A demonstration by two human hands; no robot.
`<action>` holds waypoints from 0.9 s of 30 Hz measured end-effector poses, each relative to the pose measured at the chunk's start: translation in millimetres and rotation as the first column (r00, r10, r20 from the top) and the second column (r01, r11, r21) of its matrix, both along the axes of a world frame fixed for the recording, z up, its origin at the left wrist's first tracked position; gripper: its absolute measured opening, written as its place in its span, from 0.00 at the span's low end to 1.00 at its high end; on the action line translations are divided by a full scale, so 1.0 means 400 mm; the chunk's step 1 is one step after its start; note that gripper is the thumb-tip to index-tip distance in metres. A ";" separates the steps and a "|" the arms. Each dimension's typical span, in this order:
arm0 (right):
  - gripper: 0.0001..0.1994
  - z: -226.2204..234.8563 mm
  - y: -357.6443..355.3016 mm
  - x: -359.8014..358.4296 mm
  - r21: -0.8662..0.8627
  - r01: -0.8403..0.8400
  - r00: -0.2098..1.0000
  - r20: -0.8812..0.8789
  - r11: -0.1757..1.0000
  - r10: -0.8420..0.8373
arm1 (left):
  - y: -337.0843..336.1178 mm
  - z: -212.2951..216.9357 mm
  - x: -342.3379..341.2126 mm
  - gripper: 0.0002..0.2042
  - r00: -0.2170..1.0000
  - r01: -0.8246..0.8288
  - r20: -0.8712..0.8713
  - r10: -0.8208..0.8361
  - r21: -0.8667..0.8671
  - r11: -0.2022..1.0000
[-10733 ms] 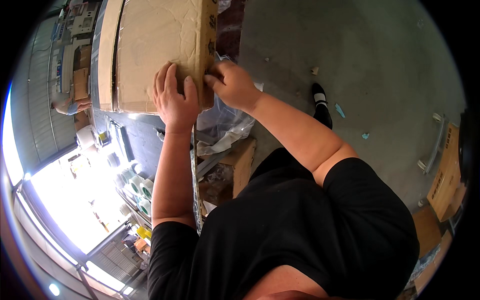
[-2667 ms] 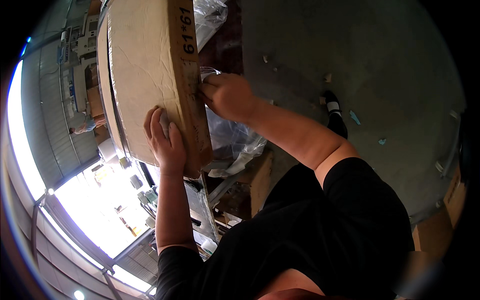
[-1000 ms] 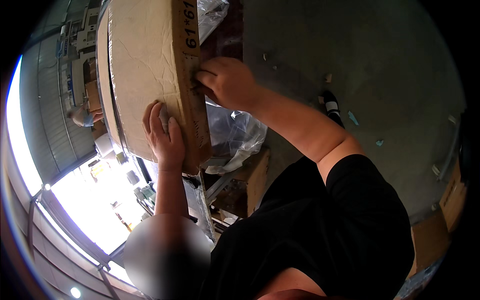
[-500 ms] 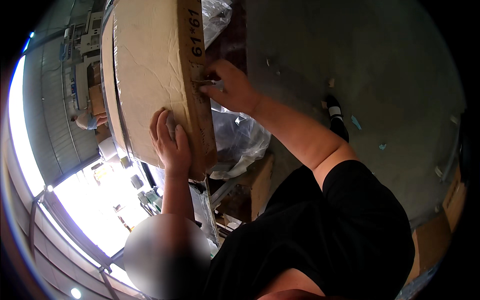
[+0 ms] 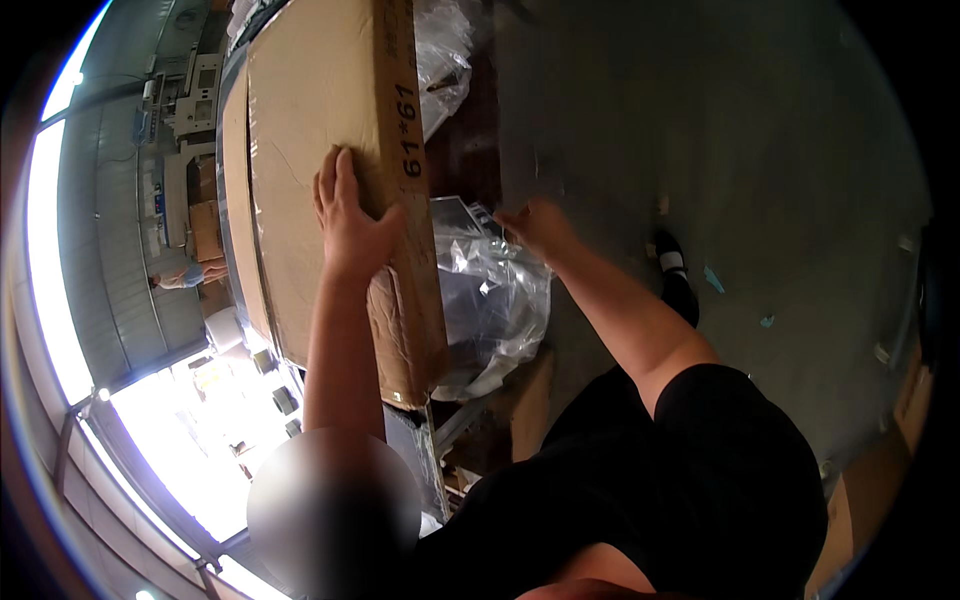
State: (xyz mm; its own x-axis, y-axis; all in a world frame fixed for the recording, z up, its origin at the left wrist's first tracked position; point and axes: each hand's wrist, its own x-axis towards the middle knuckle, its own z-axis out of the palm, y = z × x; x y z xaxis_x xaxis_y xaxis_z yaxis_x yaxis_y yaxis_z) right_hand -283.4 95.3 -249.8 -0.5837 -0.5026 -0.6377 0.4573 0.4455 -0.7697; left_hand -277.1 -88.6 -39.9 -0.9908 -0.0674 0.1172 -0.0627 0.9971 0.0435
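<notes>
A large brown cardboard box (image 5: 310, 120), marked along its narrow side, lies lengthwise in front of me on the left. My left hand (image 5: 355, 225) rests on it near the right edge, fingers spread forward and the thumb over toward the narrow side. Apart from the box, my right hand (image 5: 540, 230) hangs with its fingers curled and pressed together. Its fingertips are close to crumpled clear plastic film (image 5: 490, 300) beside the box. What they pinch, if anything, is too small and blurred to tell.
More clear plastic (image 5: 440, 60) lies farther off beside the box, over a dark red surface (image 5: 470, 150). A grey floor with blue scraps (image 5: 714, 280) spreads to the right. Cardboard (image 5: 870, 490) stands at lower right. Another person (image 5: 190, 276) is far off at left.
My right hand has left the box's narrow side and moved right and nearer me. The left hand has shifted farther along the box top. The box sits slightly lower and farther right in view.
</notes>
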 end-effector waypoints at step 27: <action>0.03 0.257 -0.090 -0.067 -0.389 0.147 0.182 -0.893 0.909 -0.411 | 0.006 -0.039 -0.004 0.42 0.988 0.108 -0.104 -0.110 -0.024 0.994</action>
